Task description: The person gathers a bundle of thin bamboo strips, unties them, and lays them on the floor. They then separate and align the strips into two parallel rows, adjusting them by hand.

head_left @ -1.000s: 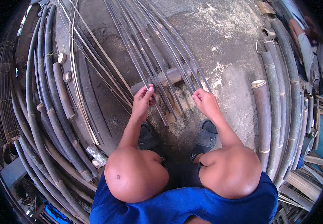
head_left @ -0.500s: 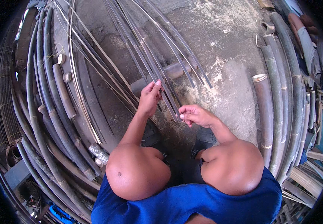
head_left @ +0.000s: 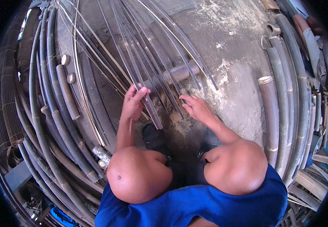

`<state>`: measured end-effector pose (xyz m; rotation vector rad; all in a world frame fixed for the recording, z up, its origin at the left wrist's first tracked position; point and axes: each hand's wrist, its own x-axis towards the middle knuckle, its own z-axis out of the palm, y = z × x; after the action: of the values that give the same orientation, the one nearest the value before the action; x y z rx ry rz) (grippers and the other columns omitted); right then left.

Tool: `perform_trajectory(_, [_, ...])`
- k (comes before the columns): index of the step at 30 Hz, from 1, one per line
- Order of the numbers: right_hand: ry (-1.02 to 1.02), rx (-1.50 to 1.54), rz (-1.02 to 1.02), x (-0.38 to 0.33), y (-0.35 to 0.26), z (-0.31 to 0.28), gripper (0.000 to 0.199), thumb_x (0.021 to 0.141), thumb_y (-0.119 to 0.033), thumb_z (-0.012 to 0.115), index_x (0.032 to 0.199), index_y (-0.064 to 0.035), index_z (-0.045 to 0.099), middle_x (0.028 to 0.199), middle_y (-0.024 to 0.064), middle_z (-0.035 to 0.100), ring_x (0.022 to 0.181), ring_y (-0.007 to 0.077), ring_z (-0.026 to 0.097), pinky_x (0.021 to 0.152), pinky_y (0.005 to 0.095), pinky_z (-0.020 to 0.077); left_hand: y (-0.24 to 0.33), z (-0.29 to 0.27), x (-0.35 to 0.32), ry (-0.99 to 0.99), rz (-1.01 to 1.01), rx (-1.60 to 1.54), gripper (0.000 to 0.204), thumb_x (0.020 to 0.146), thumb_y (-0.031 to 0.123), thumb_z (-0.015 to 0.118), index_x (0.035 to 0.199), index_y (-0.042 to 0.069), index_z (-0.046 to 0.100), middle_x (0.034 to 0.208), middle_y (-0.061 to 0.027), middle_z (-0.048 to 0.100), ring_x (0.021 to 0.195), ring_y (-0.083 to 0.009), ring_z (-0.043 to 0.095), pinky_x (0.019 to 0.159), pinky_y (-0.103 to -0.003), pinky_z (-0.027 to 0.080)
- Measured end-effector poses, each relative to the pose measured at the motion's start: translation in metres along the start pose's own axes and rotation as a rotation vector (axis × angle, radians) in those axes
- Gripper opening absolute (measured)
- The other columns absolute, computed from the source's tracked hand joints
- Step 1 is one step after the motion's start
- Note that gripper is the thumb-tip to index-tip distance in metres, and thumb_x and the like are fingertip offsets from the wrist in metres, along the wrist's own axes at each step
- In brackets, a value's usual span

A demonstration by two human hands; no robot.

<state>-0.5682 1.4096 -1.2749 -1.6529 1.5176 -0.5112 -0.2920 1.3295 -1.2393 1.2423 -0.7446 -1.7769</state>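
My left hand (head_left: 133, 104) is closed, thumb on top, around a few long dark bamboo strips (head_left: 154, 117). Their near ends stick out past the fingers, above my left shoe. To the right, my right hand (head_left: 198, 108) has thumb and fingers curled at the near end of another bamboo strip (head_left: 173, 81), which appears pinched at the fingertips. Between the hands, more thin strips slope down toward me. They cross over a short bamboo log (head_left: 185, 71) lying on the ground, and their far ends run out of the top of the picture.
Long bamboo poles (head_left: 39, 106) lie along the left, with pale split strips (head_left: 78, 75) beside them. Thick bamboo poles (head_left: 281, 102) line the right side. A rolled slatted mat (head_left: 8, 94) stands at far left. Another person's arm (head_left: 302, 28) shows at upper right.
My left hand has moved left, carrying its strips away from the others. My right hand has risen slightly and taken the end of a separate strip.
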Motion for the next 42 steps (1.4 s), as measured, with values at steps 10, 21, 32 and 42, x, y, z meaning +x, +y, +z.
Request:
perform_trajectory(10, [0.347, -0.376, 0.072, 0.035, 0.02, -0.07, 0.028, 0.093, -0.029, 0.068, 0.112, -0.0081, 0.064, 0.098, 0.0154, 0.064, 0.086, 0.0336, 0.068, 0.077, 0.0452, 0.0559, -0.002, -0.022, 0.005, -0.008, -0.343, 0.255, 0.024, 0.096, 0.027, 0.07, 0.113, 0.01, 0.066, 0.095, 0.0007, 0.067, 0.084, -0.0088, 0.061, 0.069, -0.027, 0.046])
perform_trajectory(21, [-0.352, 0.643, 0.248, 0.003, -0.041, -0.035, 0.02, 0.096, -0.021, 0.071, 0.103, -0.0081, 0.059, 0.078, -0.0016, 0.061, 0.07, 0.0056, 0.059, 0.056, 0.0239, 0.052, -0.016, 0.01, 0.009, -0.027, -0.314, 0.171, 0.021, 0.095, 0.03, 0.072, 0.103, 0.011, 0.067, 0.089, 0.0029, 0.066, 0.075, -0.008, 0.058, 0.066, -0.027, 0.046])
perform_trajectory(32, [-0.436, 0.86, 0.281, -0.003, -0.036, 0.002, 0.019, 0.097, -0.018, 0.069, 0.099, -0.0013, 0.062, 0.081, 0.0024, 0.066, 0.066, 0.0093, 0.063, 0.059, 0.0261, 0.0537, -0.025, 0.037, 0.007, 0.02, -0.191, 0.188, 0.013, 0.094, 0.022, 0.073, 0.099, 0.012, 0.067, 0.087, 0.004, 0.066, 0.077, -0.0061, 0.059, 0.068, -0.027, 0.049])
perform_trajectory(42, [-0.048, -0.048, -0.071, 0.005, -0.02, 0.007, 0.031, 0.092, -0.03, 0.07, 0.108, -0.0051, 0.059, 0.084, 0.0159, 0.07, 0.071, 0.0367, 0.067, 0.066, 0.0463, 0.0551, 0.019, -0.041, 0.0, 0.196, -0.122, 0.533, 0.015, 0.093, 0.022, 0.072, 0.097, 0.009, 0.068, 0.08, 0.0054, 0.06, 0.069, -0.0072, 0.055, 0.06, -0.028, 0.045])
